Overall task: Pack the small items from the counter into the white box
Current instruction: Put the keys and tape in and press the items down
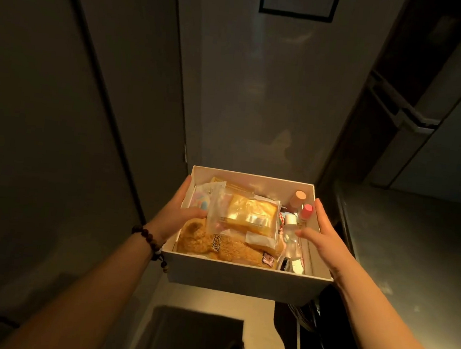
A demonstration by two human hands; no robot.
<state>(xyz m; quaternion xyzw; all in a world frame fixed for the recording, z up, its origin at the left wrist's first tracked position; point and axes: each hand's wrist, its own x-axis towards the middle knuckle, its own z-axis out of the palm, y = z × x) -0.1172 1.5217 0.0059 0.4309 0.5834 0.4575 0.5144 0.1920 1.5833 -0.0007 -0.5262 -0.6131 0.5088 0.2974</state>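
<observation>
- Fingers of the left hand (176, 211) lie nearly straight along the outside of the white box (241, 281), the thumb hooked over its left wall onto a clear wrapper.
- Fingers of the right hand (323, 236) stretch along the right wall, thumb tip inside, touching a clear bottle (291, 236) — both hands clasp the box between them.
- Box held up in the air, open-topped, packed: a wrapped yellow cake (251, 214), a tan plush bear (222, 245), a pink-capped bottle (306, 211) and a peach-capped bottle (298, 197) at the right.
- Beaded bracelet (150, 244) on the left wrist.
- Steel counter (414, 242) to the right — dark cabinet doors (61, 102) to the left.
</observation>
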